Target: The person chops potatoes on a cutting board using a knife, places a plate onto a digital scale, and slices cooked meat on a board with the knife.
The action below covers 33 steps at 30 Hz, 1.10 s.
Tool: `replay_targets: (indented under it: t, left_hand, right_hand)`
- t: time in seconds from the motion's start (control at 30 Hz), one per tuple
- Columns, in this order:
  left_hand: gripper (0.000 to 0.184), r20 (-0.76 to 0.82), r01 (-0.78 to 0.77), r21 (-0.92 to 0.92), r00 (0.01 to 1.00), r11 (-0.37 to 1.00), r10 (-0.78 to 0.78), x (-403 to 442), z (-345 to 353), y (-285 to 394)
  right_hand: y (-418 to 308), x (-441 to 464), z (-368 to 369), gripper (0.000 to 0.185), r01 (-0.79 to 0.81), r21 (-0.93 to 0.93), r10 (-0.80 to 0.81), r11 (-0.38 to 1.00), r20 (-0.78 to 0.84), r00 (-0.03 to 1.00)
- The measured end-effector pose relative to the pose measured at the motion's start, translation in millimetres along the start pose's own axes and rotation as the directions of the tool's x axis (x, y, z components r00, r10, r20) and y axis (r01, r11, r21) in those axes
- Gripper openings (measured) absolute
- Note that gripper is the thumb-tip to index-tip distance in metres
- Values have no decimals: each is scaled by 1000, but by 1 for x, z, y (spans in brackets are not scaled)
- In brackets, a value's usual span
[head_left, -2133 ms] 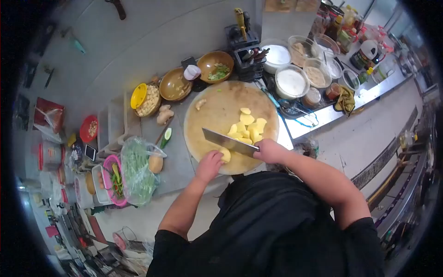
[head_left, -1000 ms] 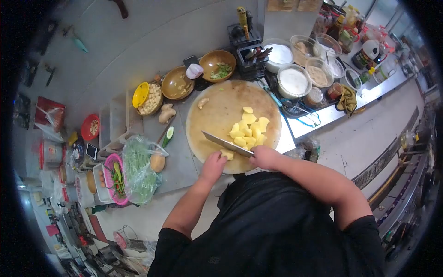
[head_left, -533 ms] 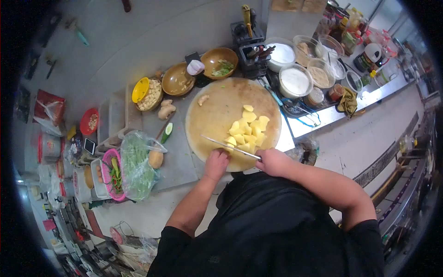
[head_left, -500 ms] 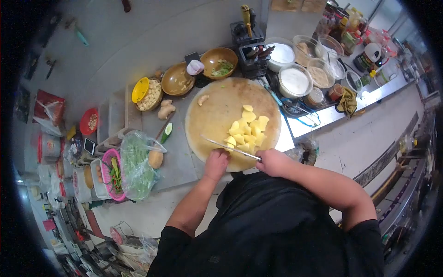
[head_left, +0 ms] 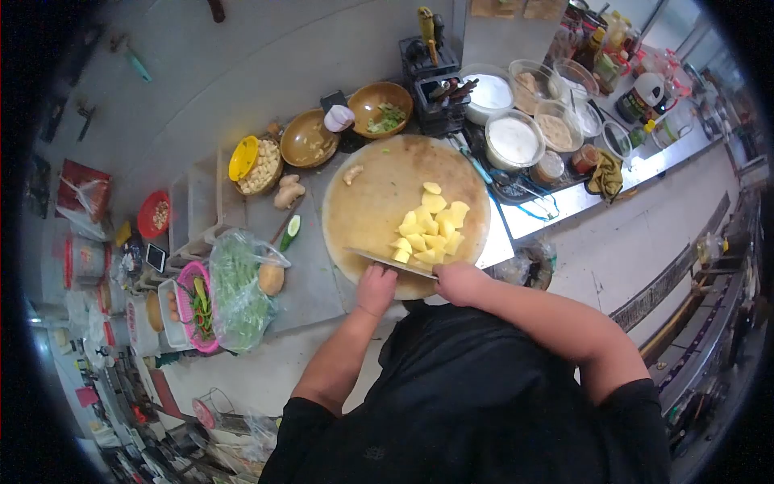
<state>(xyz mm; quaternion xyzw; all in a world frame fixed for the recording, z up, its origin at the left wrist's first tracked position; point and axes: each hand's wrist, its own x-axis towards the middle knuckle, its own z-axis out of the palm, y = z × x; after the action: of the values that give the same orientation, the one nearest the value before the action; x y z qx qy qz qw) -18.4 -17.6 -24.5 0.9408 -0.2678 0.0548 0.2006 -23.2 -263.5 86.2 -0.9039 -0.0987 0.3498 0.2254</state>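
Knife (head_left: 412, 268) is over the near part of the round board (head_left: 363, 210), blade tip to L, handle to R; R hand's (head_left: 461, 283) fingers are wrapped round the handle. L hand (head_left: 376, 289) is at board's near edge, just beside the blade; can't tell if its fingers grip anything, b/c they're mostly hidden. Yellow chunks (head_left: 436, 226) lie heaped beyond the blade, toward board's R edge. Knife's prob. stiff w/ some heft, sharp: hold by handle only. Chunks prob. light, firm, slick if wet: take by sides, fingertips tucked. Pale knob (head_left: 353, 174) near board's far L edge. On desk (head_left: 310, 278): cuke (head_left: 291, 232) L of board, bowls (head_left: 300, 143) past far edge, greens bag (head_left: 242, 294) by desk's near L edge.
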Motion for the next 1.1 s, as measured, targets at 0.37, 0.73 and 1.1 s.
replay_targets:
  t: [0.37, 0.73, 1.1]
  left_hand:
    - [68, -84, 155, -227, 980, 962, -178, 18, 2, 27]
    - [82, -34, -101, 131, 994, 986, 106, 87, 40, 57]
    - [83, -38, -23, 168, 999, 985, 30, 109, 26, 5]
  right_hand:
    - [17, -57, -23, 36, 0, 301, 81, 954, -255, 964]
    - [71, -44, -27, 37, -227, 299, 341, 927, -420, 841]
    - [30, 5, -34, 39, -107, 348, 239, 931, -365, 900]
